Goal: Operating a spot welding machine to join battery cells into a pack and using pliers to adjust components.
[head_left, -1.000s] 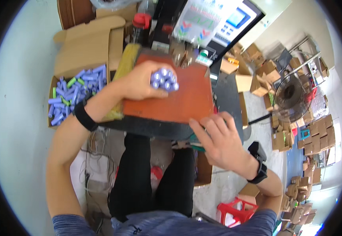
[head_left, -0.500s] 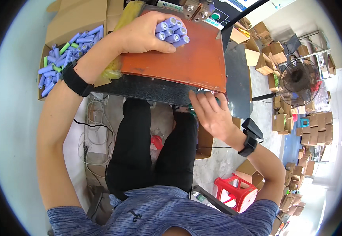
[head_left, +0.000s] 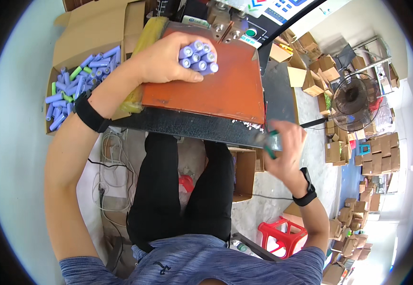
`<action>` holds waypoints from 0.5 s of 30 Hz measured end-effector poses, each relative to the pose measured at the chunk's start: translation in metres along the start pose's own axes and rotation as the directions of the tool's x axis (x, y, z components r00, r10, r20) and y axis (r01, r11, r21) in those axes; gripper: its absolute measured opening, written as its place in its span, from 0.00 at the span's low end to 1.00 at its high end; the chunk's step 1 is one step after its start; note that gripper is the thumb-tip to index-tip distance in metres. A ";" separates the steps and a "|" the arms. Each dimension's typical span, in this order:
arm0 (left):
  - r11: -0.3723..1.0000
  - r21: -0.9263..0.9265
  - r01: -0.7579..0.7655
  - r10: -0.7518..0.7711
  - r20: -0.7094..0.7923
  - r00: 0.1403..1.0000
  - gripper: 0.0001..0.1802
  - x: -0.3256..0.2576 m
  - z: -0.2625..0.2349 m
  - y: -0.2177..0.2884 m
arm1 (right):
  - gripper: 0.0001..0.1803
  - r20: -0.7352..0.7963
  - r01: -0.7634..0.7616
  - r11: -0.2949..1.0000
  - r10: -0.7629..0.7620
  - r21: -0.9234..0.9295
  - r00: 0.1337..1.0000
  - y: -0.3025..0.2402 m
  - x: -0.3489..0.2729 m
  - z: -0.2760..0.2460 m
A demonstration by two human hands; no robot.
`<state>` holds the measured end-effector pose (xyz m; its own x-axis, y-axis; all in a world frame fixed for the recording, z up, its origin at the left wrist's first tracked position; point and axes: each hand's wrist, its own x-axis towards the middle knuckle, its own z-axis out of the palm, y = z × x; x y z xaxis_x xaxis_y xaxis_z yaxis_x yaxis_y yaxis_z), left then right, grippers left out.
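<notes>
My left hand point(head_left: 163, 59) is closed around a bundle of purple cylindrical battery cells point(head_left: 196, 59), their ends facing up and toward me. The bundle is held over an orange-brown mat point(head_left: 206, 97) on the black workbench point(head_left: 182, 124). Off the bench's front right edge, my right hand point(head_left: 286, 148) is wrapped around small green-handled pliers point(head_left: 270, 149). Motion blurs the pliers, and their jaws are hard to make out. Small white bits point(head_left: 248, 125) lie along the mat's front right edge.
An open carton of purple and green cells point(head_left: 76, 88) stands at the left. Beside the mat lies a yellow padded strip point(head_left: 144, 57). A machine with metal blocks point(head_left: 228, 31) rises behind it. A fan point(head_left: 356, 101), a red stool point(head_left: 282, 235) and many cartons point(head_left: 380, 156) are to the right.
My right hand has moved right, away from the mat's front edge, bringing the pliers into view and uncovering the white bits. My left hand still grips the cells, slightly lower in the picture.
</notes>
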<state>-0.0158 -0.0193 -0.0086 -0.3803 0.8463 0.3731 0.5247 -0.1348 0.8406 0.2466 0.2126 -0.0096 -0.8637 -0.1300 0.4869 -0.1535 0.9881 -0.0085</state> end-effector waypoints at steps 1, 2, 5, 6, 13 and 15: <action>0.999 -0.020 0.024 -0.024 0.021 1.000 0.21 0.003 0.002 0.005 | 0.29 -0.042 -0.168 0.984 0.170 0.055 0.985 0.018 -0.006 0.002; 1.000 -0.011 0.020 -0.020 0.024 1.000 0.21 0.002 0.002 0.006 | 0.27 -0.073 -0.320 0.938 0.332 0.135 0.941 0.037 -0.013 0.012; 0.999 -0.040 0.022 -0.020 0.028 0.999 0.21 0.005 0.003 0.004 | 0.26 -0.034 -0.573 0.770 0.605 0.280 0.796 0.104 -0.027 0.033; 0.999 -0.033 0.019 -0.018 0.030 0.999 0.21 0.005 0.003 0.005 | 0.27 0.071 -0.692 0.697 0.693 0.190 0.718 0.126 -0.029 0.043; 0.998 -0.035 0.061 -0.060 0.035 0.998 0.17 0.006 0.003 0.017 | 0.34 0.146 -0.837 0.465 0.885 -0.290 0.441 0.164 0.000 0.084; 0.997 -0.036 0.064 -0.063 0.043 0.997 0.17 0.006 0.003 0.017 | 0.34 0.152 -0.857 0.415 0.910 -0.305 0.386 0.165 0.005 0.093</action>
<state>-0.0066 -0.0152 0.0069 -0.3798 0.8742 0.3025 0.4717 -0.0983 0.8763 0.1726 0.3673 -0.0896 -0.5461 0.8364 0.0472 0.8232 0.5463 -0.1544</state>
